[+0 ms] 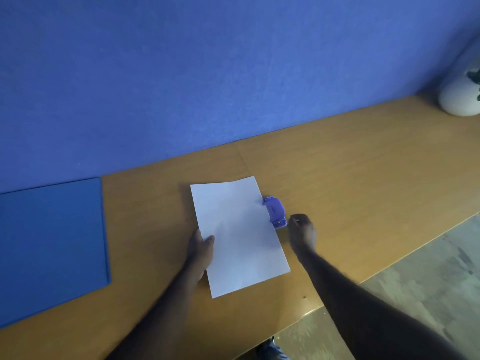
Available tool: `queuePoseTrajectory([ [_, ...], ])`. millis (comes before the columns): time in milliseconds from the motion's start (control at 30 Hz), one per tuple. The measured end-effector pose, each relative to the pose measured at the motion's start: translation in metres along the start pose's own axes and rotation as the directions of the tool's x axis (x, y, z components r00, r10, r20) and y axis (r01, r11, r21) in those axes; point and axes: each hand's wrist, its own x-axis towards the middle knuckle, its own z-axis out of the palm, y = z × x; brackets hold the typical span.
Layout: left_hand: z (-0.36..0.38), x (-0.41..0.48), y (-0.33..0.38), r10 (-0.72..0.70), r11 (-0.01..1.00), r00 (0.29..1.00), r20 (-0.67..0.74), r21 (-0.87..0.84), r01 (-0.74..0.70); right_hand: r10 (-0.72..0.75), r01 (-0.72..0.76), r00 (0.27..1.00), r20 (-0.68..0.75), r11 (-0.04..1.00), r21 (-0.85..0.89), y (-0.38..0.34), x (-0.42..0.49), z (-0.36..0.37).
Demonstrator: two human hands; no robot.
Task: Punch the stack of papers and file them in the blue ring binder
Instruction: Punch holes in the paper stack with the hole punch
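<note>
A white stack of papers [239, 235] lies on the wooden desk [350, 178], its right edge slid into a small purple hole punch [274, 211]. My left hand [201, 252] grips the stack's left edge, thumb on top and fingers beneath. My right hand [301, 233] rests just right of the punch with its fingers curled, close to the punch's near end; nothing shows in it. The blue ring binder [52, 250] lies closed and flat at the desk's left side, apart from the papers.
A blue wall [207, 74] runs along the desk's back edge. A white round vase [458, 97] with a plant stands at the far right corner. The desk's front edge runs diagonally at right, with grey floor [428, 281] below it.
</note>
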Motion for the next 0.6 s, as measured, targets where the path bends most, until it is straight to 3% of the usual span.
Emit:
queuePoseTrajectory([
  [267,0.004,0.0,0.003,0.018,1.0,1.0,-0.003,-0.022,-0.018,-0.114,0.116,0.977,0.179,0.993,-0.005,-0.017,0.024,0.001],
  [600,-0.002,0.004,0.003,0.023,0.997,1.0,-0.003,-0.076,-0.023,-0.126,0.121,0.972,0.198,0.992,0.036,-0.013,0.025,0.007],
])
